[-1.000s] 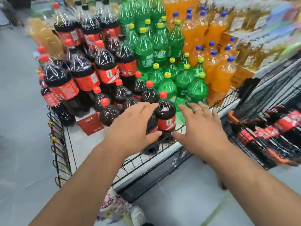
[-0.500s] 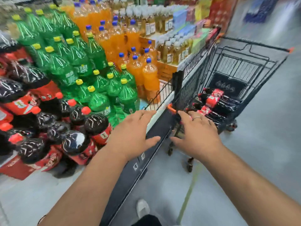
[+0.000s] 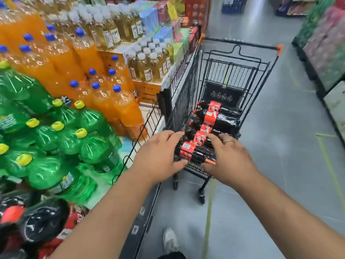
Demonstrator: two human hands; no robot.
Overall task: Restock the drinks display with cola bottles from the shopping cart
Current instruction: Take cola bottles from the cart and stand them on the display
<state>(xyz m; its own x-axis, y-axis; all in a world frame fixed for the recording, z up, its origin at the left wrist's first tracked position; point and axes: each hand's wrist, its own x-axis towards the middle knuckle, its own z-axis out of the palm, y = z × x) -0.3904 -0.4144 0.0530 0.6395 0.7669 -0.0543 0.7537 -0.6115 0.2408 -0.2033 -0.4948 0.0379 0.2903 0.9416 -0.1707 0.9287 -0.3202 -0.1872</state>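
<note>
Gripping nothing: left hand [image 3: 158,156] and right hand [image 3: 229,159] spread-fingered, poised over the shopping cart's [image 3: 183,101] near edge. Lying sideways inside, toward that near end: cola bottles [image 3: 214,118]. Flanking the cart's left side: drinks display [image 3: 138,221].

The left hand [image 3: 158,157] and right hand [image 3: 230,159] hid the near rim of the cart [image 3: 240,46]; display cola [image 3: 37,221] was blurred, cut by the left edge
</note>
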